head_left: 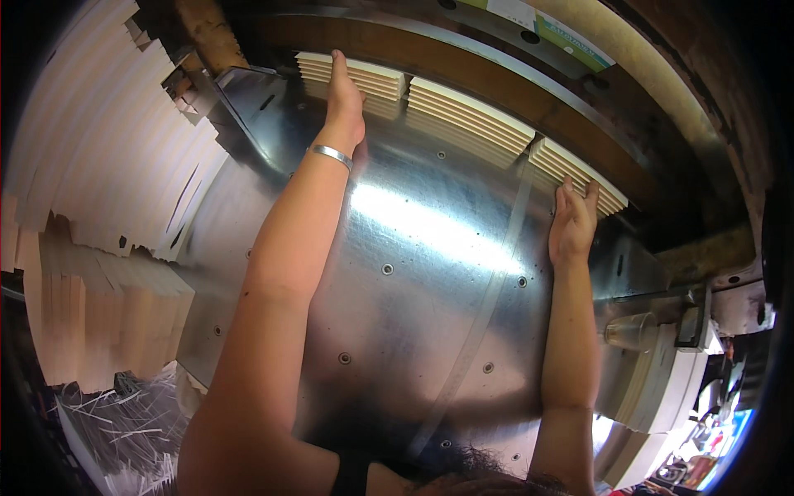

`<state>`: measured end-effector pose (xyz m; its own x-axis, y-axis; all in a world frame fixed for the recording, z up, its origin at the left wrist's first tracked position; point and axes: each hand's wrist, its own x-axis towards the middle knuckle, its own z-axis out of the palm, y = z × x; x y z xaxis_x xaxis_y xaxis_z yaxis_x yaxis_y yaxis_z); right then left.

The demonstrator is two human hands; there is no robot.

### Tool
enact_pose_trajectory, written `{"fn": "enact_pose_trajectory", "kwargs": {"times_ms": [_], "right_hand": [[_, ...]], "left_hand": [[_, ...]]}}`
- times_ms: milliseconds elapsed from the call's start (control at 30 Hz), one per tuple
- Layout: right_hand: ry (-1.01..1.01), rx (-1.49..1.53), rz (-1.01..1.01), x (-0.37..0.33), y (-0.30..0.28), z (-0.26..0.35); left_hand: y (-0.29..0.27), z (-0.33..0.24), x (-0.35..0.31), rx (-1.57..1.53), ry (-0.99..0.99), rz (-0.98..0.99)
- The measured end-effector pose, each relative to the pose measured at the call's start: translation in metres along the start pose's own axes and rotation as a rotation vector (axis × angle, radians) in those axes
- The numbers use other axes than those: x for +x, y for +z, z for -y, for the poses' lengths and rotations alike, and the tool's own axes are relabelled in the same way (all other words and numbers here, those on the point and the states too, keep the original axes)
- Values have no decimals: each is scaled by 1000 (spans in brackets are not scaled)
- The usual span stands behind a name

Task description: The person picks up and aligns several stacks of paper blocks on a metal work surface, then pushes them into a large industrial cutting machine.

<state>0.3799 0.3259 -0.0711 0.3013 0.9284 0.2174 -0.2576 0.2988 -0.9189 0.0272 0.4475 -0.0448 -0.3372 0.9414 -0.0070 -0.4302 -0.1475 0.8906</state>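
Note:
Three low stacks of cream-coloured booklets or pads stand in a row at the far side of a shiny metal table [430, 331]: a left stack [380, 83], a middle stack [467, 116] and a right stack [608, 194]. My left hand [344, 107], with a silver bangle at its wrist, reaches to the left stack. It is seen edge-on, fingers stretched out against the front of that stack. At the right stack, my right hand [574, 219] lies with its fingertips on the front and its fingers apart. Neither hand grips anything.
A dark machine beam [463, 66] runs behind the stacks. Tall piles of paper [107, 140] rise at the left, above paper scraps [124, 430]. At the right, a clear plastic cup [633, 331] is beside more stacked paper [662, 384]. Small round studs dot the metal surface.

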Motion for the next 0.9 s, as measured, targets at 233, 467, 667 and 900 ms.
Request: {"fn": "enact_pose_trajectory", "kwargs": {"times_ms": [233,467,667,900], "right_hand": [[16,34,-43,-4,7,4],[9,19,-34,-5,10,3],[-21,72,-26,-3,1,-1],[-6,153,-19,0,-7,-8]], "left_hand": [[5,3,-3,-41,-23,-26],[-4,3,2,11,33,12],[-7,7,7,16,55,38],[-7,4,5,-41,-52,9]]}}
